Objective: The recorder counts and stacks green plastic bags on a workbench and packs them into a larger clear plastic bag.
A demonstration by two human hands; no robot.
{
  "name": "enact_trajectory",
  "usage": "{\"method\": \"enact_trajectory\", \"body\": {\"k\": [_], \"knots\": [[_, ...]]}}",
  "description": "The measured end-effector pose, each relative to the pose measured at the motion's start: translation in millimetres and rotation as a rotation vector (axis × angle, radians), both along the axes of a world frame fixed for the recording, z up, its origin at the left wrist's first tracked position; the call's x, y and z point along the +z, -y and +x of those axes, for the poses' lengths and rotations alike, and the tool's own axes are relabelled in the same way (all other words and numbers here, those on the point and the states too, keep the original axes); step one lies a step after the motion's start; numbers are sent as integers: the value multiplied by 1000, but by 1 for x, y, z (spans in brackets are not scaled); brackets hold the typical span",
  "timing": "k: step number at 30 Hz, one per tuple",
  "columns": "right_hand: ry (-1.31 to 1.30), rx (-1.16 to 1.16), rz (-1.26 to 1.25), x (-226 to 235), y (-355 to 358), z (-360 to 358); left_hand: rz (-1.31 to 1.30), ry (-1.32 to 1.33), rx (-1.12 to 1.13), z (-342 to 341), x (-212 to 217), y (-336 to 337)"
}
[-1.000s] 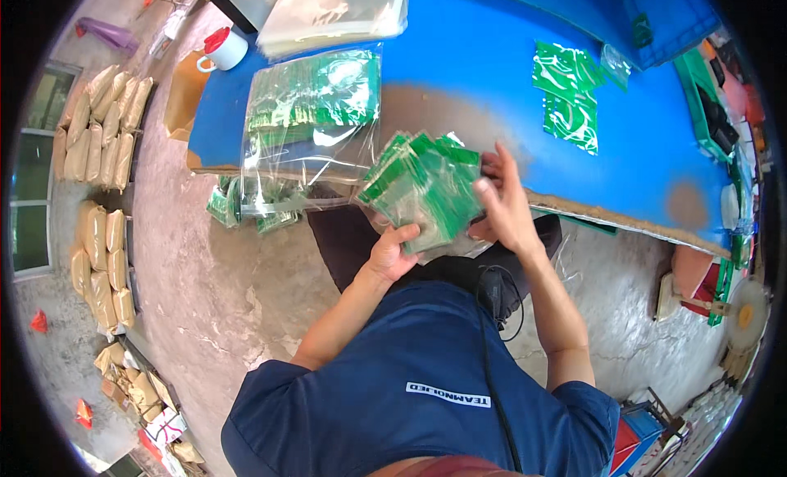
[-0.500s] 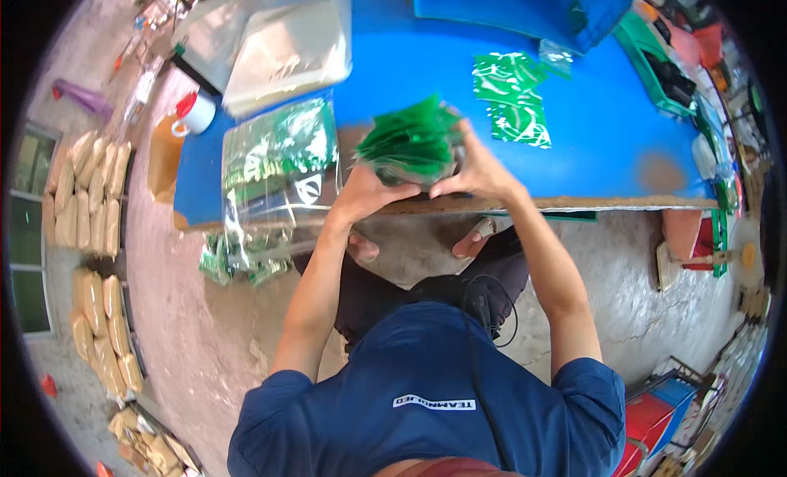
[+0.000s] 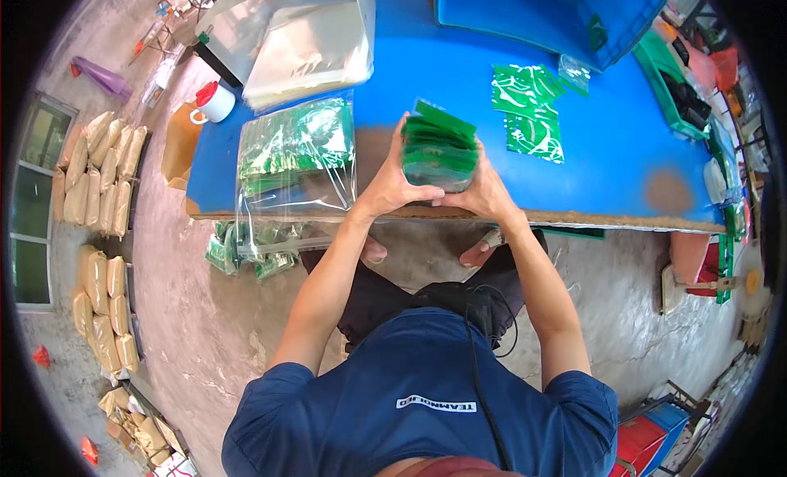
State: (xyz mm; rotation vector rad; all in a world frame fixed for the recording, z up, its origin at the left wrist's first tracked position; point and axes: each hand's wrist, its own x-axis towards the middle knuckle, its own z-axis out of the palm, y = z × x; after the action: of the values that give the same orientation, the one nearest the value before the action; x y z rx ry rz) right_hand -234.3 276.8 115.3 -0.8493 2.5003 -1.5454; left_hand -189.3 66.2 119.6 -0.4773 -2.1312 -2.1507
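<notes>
A thick stack of small green plastic packets (image 3: 440, 149) stands between my two hands near the front edge of the blue table (image 3: 426, 63). My left hand (image 3: 395, 182) presses on its left side, with the thumb along the near side. My right hand (image 3: 485, 188) grips the right side, and the two thumbs almost meet. To the left lies a large clear bag (image 3: 297, 153) filled with similar green packets, its near end hanging over the table edge. Several loose green packets (image 3: 533, 132) lie flat to the right.
A clear plastic bin (image 3: 361, 63) holding transparent bags stands at the back left, near a white mug (image 3: 215, 102) with a red lid. At the back right are a blue crate (image 3: 516, 22) and a green tray (image 3: 660, 87). More green packets (image 3: 275, 265) sit below the table's left front.
The stack's packets were fanned and tilted; now they stand more evenly squared between my palms. My left hand has moved up along the stack's side. My head view has shifted slightly.
</notes>
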Motion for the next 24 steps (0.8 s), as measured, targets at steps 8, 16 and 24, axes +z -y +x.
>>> {"method": "enact_trajectory", "body": {"k": [8,16,24], "knots": [[-13,56,-59,0,7,-6,85,-39,23,-9,12,-5],[14,51,-39,16,5,-16,77,-49,12,-17,4,-4],[45,40,-17,1,7,-6,42,50,4,-8,-10,5]]}}
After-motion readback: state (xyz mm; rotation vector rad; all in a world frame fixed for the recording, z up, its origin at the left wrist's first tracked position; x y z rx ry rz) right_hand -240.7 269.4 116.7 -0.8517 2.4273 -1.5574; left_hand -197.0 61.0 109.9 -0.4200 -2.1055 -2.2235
